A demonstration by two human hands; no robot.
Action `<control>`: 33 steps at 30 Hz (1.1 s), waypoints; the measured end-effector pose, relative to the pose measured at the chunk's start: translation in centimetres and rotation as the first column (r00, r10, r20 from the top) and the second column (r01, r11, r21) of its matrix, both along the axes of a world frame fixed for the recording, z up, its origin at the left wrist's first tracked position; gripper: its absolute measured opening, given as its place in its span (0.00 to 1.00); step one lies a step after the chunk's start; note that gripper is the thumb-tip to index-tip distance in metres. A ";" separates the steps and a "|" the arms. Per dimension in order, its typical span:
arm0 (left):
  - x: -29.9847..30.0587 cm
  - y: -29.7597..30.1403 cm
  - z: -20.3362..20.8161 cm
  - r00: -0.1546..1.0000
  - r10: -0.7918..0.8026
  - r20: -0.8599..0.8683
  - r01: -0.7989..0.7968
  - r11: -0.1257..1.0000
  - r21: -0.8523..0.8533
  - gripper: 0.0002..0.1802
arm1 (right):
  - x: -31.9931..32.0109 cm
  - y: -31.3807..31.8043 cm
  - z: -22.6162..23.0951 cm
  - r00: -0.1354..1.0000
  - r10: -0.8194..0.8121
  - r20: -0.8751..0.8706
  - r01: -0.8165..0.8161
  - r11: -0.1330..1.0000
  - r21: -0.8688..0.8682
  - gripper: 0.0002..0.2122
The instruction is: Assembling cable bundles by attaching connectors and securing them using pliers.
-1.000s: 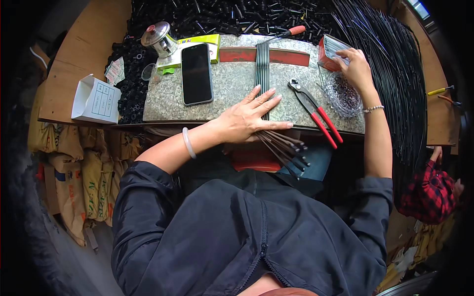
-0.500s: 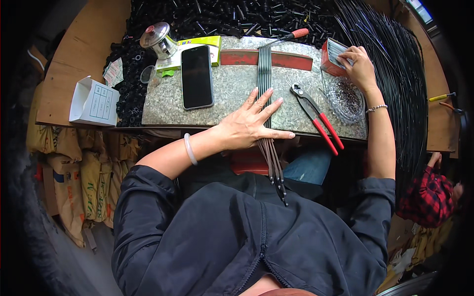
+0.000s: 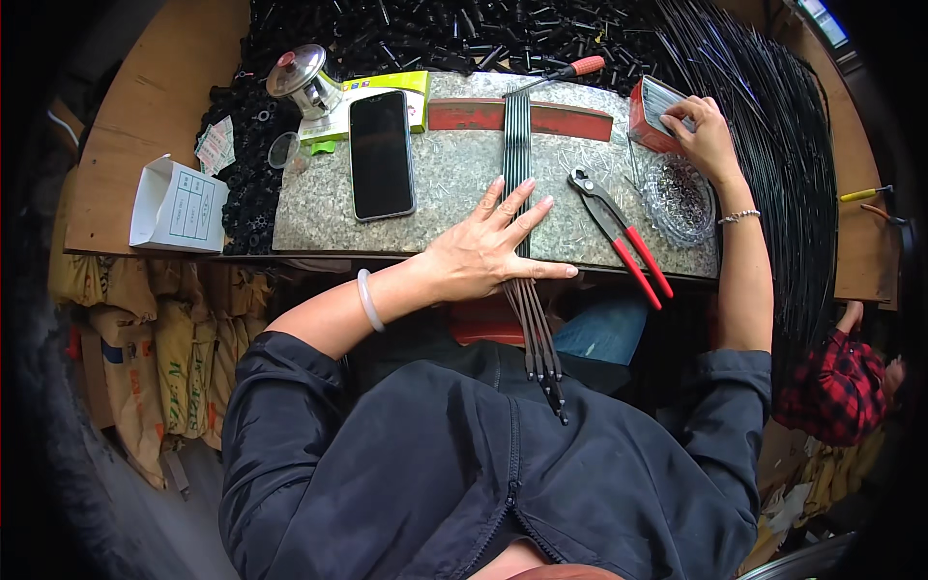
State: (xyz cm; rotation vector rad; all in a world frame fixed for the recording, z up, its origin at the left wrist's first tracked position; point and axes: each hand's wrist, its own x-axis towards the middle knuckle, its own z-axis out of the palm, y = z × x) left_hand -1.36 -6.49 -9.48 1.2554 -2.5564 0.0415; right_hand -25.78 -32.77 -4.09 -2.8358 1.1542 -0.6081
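Observation:
My left hand [image 3: 476,259] lies across a bundle of thin dark rods [image 3: 517,140], fingers spread wide and open, pressing them against the stone slab [image 3: 449,179]. The rods cross a red metal bar [image 3: 565,119], and their knobbed near ends hang past the slab's edge toward my lap. At the right, my right hand [image 3: 710,140] is closed in a pinch at the mouth of a small red box [image 3: 649,124] filled with thin pale pins. What the fingertips hold is hidden. Pincers with red handles [image 3: 619,237] lie between my hands, beside a glass dish [image 3: 680,201] of small metal pieces.
A black phone [image 3: 381,159] leans on a yellow-green box [image 3: 418,92]. Behind are a lidded metal pot [image 3: 307,82], a red-handled tool [image 3: 580,67] and heaped black parts [image 3: 387,34]. Long black rods [image 3: 773,145] fill the right side; a white carton [image 3: 179,208] stands left.
The near ends of the rods sit slightly lower toward my lap. Both hands keep nearly the same place and pose; the view has shifted a little.

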 end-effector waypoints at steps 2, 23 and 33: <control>0.0 0.0 0.0 1.000 -0.002 0.004 0.002 1.000 -0.003 0.39 | 0.0 0.0 0.0 1.000 -0.023 0.006 0.023 0.999 -0.033 0.08; 0.0 -0.2 0.2 0.999 -0.001 0.047 0.003 0.999 -0.032 0.36 | 13.2 3.9 -3.3 0.978 0.127 0.166 -0.171 0.944 0.283 0.11; 0.1 -0.3 0.1 0.999 0.001 0.041 0.001 0.999 -0.054 0.34 | 13.9 3.7 -3.8 0.969 0.090 0.229 -0.174 0.908 0.381 0.12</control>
